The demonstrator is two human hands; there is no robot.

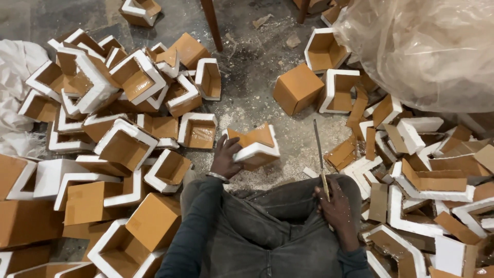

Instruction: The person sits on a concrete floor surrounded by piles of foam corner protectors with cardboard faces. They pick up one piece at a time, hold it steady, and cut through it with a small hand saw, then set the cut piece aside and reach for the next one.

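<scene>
While seated at 6 o'clock, person grips items in both hands. Left hand: fingers clasped round corner piece, foam-edged, brown-faced, held just above centre. Right hand: clenched on blade, resting on knee, tip pointing to 12 o'clock. Heaps at 9 and 3 o'clock hem the knees; bare dusty floor runs toward 12 o'clock. Plastic bag at 2 o'clock.

Heaps of brown-and-white foam corner pieces fill the left of the frame, with more of them piled at the right. A clear plastic bag bulges at upper right, white sheeting lies at far left, and crumbs litter the grey floor.
</scene>
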